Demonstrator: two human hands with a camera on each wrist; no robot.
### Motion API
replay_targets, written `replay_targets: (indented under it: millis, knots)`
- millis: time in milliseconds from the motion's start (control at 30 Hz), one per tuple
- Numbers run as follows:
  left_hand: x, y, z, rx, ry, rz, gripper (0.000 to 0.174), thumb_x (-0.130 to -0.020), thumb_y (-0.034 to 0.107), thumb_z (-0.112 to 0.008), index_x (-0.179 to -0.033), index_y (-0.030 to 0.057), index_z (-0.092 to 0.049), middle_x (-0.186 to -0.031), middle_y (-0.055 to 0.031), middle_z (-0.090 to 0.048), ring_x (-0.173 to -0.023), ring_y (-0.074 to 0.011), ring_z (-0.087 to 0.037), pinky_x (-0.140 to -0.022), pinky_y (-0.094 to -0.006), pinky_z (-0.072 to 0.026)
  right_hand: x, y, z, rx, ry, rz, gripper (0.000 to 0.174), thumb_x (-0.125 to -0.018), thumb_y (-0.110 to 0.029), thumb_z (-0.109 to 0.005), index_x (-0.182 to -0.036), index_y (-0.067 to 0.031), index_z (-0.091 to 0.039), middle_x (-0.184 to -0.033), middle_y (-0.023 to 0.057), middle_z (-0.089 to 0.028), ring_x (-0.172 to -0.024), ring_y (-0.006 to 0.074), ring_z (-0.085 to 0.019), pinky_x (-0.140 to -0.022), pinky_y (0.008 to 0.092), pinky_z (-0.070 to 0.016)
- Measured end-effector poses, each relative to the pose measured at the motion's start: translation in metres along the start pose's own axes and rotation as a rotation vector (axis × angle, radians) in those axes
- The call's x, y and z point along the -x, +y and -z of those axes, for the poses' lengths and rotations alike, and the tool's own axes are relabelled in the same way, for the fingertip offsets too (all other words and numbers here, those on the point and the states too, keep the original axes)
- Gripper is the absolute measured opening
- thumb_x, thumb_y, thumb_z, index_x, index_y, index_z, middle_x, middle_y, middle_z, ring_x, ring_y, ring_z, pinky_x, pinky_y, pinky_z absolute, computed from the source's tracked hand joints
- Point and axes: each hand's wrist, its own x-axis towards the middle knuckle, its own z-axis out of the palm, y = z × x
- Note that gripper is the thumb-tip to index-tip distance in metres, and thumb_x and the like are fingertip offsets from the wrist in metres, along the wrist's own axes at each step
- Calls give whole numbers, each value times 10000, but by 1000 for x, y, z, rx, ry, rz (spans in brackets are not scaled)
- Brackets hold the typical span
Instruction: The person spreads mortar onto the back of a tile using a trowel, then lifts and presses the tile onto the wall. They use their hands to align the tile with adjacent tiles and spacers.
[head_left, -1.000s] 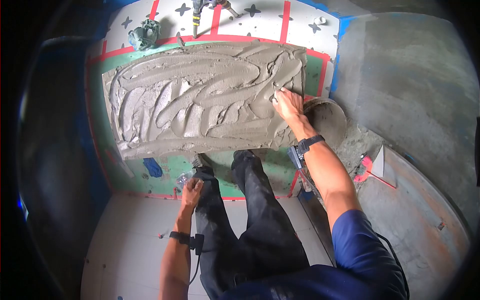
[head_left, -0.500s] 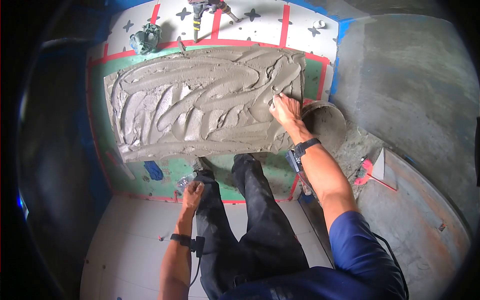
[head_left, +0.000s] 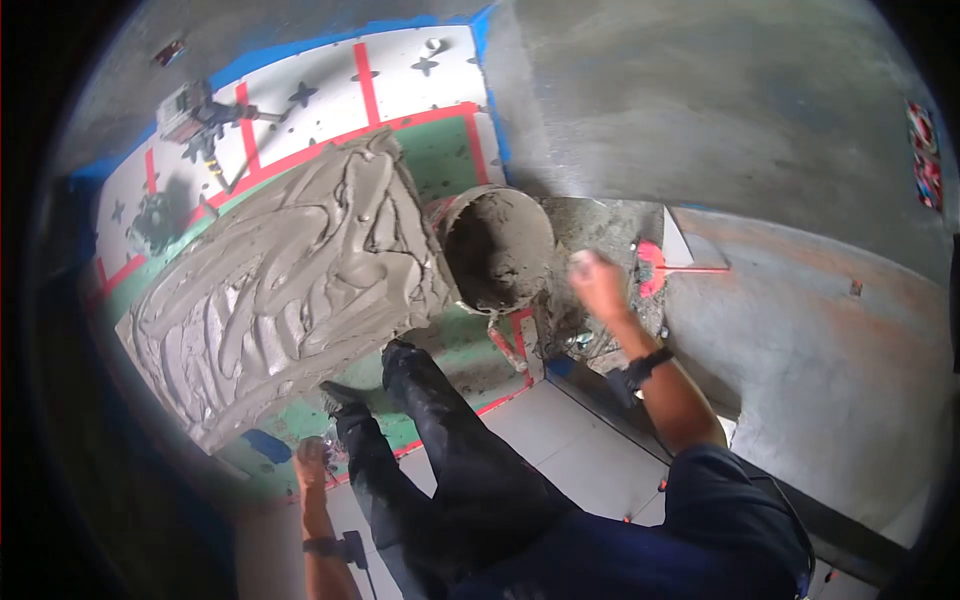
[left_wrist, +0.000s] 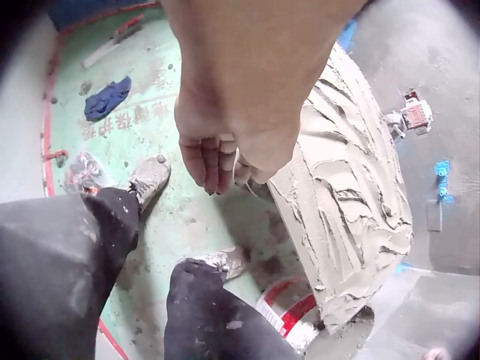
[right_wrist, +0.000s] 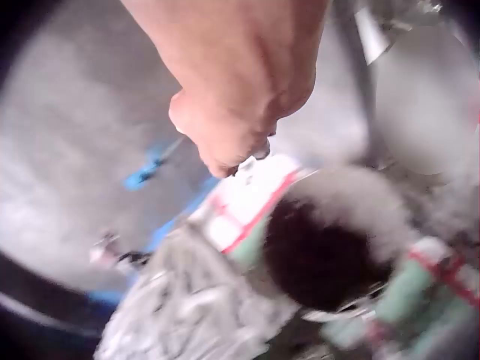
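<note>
My right hand (head_left: 600, 285) is raised over the rubble to the right of the bucket (head_left: 545, 225). Its fingers are curled, with a small pale lump (right_wrist: 247, 169) pinched at the tips. Grey wet mortar (head_left: 290, 280), combed into thick swirls and ridges, covers a large rectangular slab left of the bucket. Mortar residue coats the bucket's inner wall. Low beside my leg, my left hand (head_left: 310, 462) hangs with loosely curled fingers and holds nothing. It is nearest to a crumpled clear plastic bag (left_wrist: 86, 171) on the green floor sheet (left_wrist: 169, 232).
A blue cloth (head_left: 267, 446) lies near my feet. Behind the slab stand a small tripod with a device (head_left: 190, 115), a greenish bundle (head_left: 152, 222) and a white cup-like piece (head_left: 432, 46). Right of the rubble are a pink-red tool (head_left: 652, 268) and a grey board (head_left: 800, 300).
My right hand has lifted off the mortar and swung right, past the bucket, to above the rubble. The head view has turned right. My left hand still hangs low.
</note>
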Motion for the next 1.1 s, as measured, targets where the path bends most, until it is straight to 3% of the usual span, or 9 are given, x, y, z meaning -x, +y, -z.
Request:
replay_targets:
  millis: [100,167,267,467,567,667,833,933,1100]
  knots:
    - [-11,-4,40,77,76,65,273,-904,284,-653,-1031,42,-650,-795,-50,-653,-633,-104,-593,-567,-265,-480,28,195,-23,314,278,258,549,-827,-93,-641,-1352,14,-519,-1023,254,-646,-906,386,-665,-720,503,-508]
    - [-44,-72,106,-279,47,-259,250,-883,258,-646,-968,22,-655,-756,-63,-638,-595,-111,-563,-555,-276,-458,29,141,8,279,-93,-153,436,-882,-124,-608,-1309,-48,-569,-812,222,-640,-752,403,-652,-652,520,-480]
    - [5,29,121,-286,310,0,246,-880,251,-637,-874,5,-654,-686,-76,-617,-564,-142,-546,-550,-310,-438,19,78,-35,259,-27,14,276,-952,-170,-555,-1214,-111,-618,-761,184,-689,-701,403,-674,-651,547,-495]
    - [-22,-34,248,-151,645,83,564,-998,484,-474,-808,-23,-633,-611,-82,-575,-568,-207,-557,-569,-381,-438,3,-63,-164,-405,-148,62,411,-1028,-322,-463,-1276,-17,-581,-1245,194,-648,-1172,344,-607,-1023,401,-451]
    - [-32,-26,297,-155,794,143,681,-986,601,-417,-1089,-31,-648,-1002,-146,-686,-921,-264,-641,-802,-395,-471,-20,-66,-237,-651,-288,-345,783,-955,-637,-476,-1397,9,-516,-1339,131,-613,-1252,263,-548,-1087,388,-369]
    - [-78,-69,344,44,709,156,852,-957,701,-354,-1459,20,-459,-1448,-185,-515,-1337,-310,-477,-1096,-392,-347,-27,-88,-242,-870,-332,-509,967,-874,-803,-427,-1386,11,-532,-1334,134,-611,-1186,225,-577,-1028,368,-415]
    - [-115,-81,333,233,414,186,964,-926,764,-338,-1497,-11,-380,-1528,-222,-402,-1384,-333,-422,-1121,-456,-331,-40,-86,-251,-845,-279,-489,848,-863,-811,-447,-1169,-47,-651,-1020,40,-674,-901,126,-617,-792,279,-478]
    - [-122,-88,319,362,366,125,1031,-896,810,-339,-1494,-29,-370,-1503,-177,-438,-1356,-304,-451,-1127,-434,-323,-28,-125,-232,-858,-285,-424,550,-918,-733,-474,-700,-239,-368,-630,-106,-242,-512,29,-249,-469,259,-217]
    - [-123,-97,313,362,431,97,997,-905,794,-358,-1476,-21,-407,-1458,-154,-493,-1293,-263,-511,-1076,-384,-381,-38,-109,-247,-714,-211,-343,527,-944,-690,-477,-686,-241,-377,-617,-107,-315,-510,37,-301,-471,243,-254]
